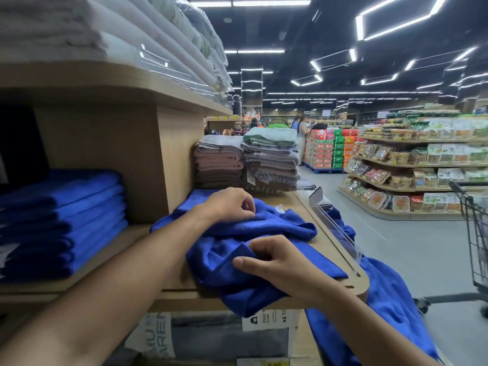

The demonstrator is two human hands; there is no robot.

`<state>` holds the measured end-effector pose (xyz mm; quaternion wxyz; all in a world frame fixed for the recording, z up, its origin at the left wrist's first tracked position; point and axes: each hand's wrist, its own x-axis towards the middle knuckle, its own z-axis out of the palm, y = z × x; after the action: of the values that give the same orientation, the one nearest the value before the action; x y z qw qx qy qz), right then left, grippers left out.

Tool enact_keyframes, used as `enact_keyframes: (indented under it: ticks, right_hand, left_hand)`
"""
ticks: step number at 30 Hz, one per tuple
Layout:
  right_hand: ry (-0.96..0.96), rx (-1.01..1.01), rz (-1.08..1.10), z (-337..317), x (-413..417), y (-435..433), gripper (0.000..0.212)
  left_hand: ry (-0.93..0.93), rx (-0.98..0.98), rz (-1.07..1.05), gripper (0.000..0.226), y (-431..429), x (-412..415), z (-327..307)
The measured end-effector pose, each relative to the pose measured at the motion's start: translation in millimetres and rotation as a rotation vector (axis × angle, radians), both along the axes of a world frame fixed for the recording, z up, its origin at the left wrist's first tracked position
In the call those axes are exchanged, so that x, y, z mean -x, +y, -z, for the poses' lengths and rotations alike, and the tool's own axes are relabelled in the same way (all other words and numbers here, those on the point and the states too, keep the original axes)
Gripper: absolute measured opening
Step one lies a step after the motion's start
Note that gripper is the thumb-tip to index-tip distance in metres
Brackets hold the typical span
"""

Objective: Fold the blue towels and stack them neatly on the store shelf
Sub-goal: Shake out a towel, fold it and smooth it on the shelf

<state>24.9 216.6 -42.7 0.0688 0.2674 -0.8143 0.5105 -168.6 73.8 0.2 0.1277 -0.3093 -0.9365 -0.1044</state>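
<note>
A rumpled blue towel (280,233) lies on the wooden shelf (340,281), with part of it hanging over the right edge toward the floor. My left hand (232,204) pinches a fold at the towel's far side with curled fingers. Closer to me, my right hand (272,260) grips a bunched edge of the same towel. A neat stack of folded blue towels (66,220) sits at the left of the shelf, inside the wooden compartment.
Stacks of folded grey, pink and green towels (245,159) stand at the shelf's far end. White bedding packs fill the upper shelf (132,48). A clear price rail (335,223) lines the shelf edge. A shopping cart (472,247) stands at right in the aisle; people stand far off.
</note>
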Motion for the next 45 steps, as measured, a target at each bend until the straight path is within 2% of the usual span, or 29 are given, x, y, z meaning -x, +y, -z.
enact_keyframes:
  ticks: [3,7,9,12,15,17,19,21,24,30,36,40,45]
  right_hand:
    - [-0.055,0.051,-0.024,0,0,1,0.057]
    - [-0.087,0.095,-0.048,-2,1,3,0.041]
    - [-0.101,0.131,-0.044,-2,2,4,0.036]
    - [-0.071,0.126,0.007,2,6,4,0.029]
    - [-0.028,0.185,0.047,2,7,3,0.020]
    - [-0.038,0.240,0.045,2,7,4,0.019]
    - [-0.010,0.253,0.072,3,8,5,0.014]
    - [0.034,0.286,0.125,3,9,5,0.008]
    - [0.052,0.336,0.139,2,7,5,0.004]
    - [0.081,0.413,0.201,3,3,6,0.009]
    - [0.096,0.326,0.208,5,3,7,0.009]
    - [0.098,0.320,0.177,3,1,5,0.014]
    - [0.142,0.212,0.207,-3,0,1,0.010]
  left_hand:
    - [0.027,0.076,-0.001,0.031,-2,-2,3]
    - [0.135,0.029,-0.056,0.008,6,-3,11]
    - [0.120,-0.082,-0.068,0.009,9,-5,11]
    - [0.040,-0.382,-0.064,0.002,8,-14,-1]
    - [-0.016,-0.645,0.016,0.005,-1,-39,-13]
    - [-0.113,-0.754,0.112,0.005,-10,-66,-12]
    - [-0.235,-0.829,0.203,0.020,-19,-95,-5]
    - [-0.319,-0.871,0.262,0.024,-27,-118,6]
    - [-0.342,-0.895,0.247,0.023,-35,-138,21]
    - [-0.316,-0.865,0.224,0.045,-39,-150,31]
    - [-0.259,-0.658,0.330,0.044,-44,-158,30]
    - [-0.185,-0.548,0.310,0.048,-51,-162,31]
    - [-0.027,-0.479,0.232,0.023,-58,-162,25]
